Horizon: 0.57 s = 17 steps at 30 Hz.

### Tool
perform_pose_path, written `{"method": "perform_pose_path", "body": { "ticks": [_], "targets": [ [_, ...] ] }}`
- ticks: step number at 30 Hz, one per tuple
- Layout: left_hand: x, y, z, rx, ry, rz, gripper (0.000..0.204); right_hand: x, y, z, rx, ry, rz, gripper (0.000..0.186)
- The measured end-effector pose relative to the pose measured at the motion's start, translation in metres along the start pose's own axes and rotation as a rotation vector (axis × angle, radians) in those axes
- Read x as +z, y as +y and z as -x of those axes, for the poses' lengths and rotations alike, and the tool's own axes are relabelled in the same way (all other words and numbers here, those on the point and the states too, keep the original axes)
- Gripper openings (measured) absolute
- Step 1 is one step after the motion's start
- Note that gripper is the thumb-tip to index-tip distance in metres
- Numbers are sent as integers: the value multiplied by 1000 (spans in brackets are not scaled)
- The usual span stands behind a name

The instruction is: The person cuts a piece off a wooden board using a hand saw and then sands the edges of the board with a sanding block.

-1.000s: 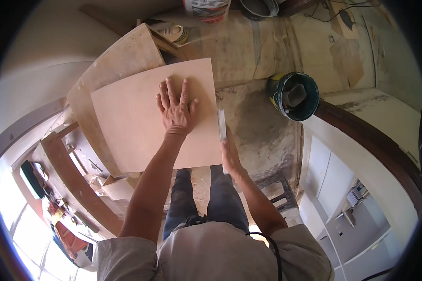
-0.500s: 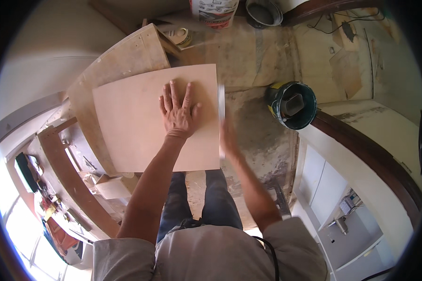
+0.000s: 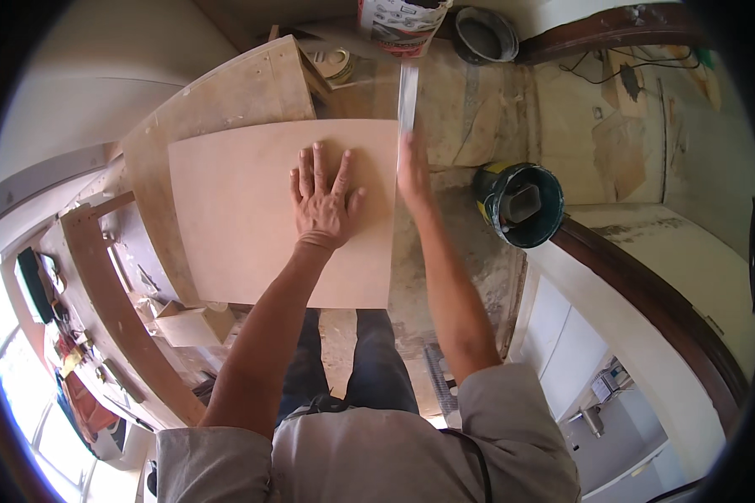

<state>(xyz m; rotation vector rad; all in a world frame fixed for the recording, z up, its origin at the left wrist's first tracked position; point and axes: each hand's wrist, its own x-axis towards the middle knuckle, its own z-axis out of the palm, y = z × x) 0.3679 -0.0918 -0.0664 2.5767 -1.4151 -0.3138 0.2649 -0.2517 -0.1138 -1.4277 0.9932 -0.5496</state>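
Note:
A flat, light brown wooden board [image 3: 243,210] lies on a worn plywood bench [image 3: 247,92], its right edge reaching past the bench. Spread fingers and the palm of my left hand [image 3: 323,205] rest flat on the board, right of its middle. At the board's right edge, my right hand [image 3: 413,172] is closed round the near end of a long, narrow, pale bar [image 3: 408,96]. The bar lies along that edge and points away from me past the far right corner. Its exact kind cannot be made out, and its lower part is hidden in the hand.
To the right stands a dark green bucket [image 3: 555,220] with a grey container inside. Farther off are a printed bag [image 3: 403,29], a dark tub [image 3: 485,38] and a round tin [image 3: 334,65]. A shelf unit with tools [image 3: 113,310] runs along the left. The floor is stained.
My right hand has slid away from me along the board's right edge, carrying the pale bar toward and past the far corner. The left hand stays flat on the board. The view shifted slightly.

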Motion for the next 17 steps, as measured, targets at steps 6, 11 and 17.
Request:
{"method": "perform_pose_path", "body": {
  "ticks": [6,11,17],
  "targets": [
    [-1,0,-1,-9,8,15,71,-31,-11,143,95,-170,-71,72],
    [-2,0,-1,-20,-57,-13,73,-16,6,14,155,-196,-53,76],
    [-1,-1,1,-16,-50,-8,74,-5,-16,-34,-32,-110,-71,79]
  ]
}}
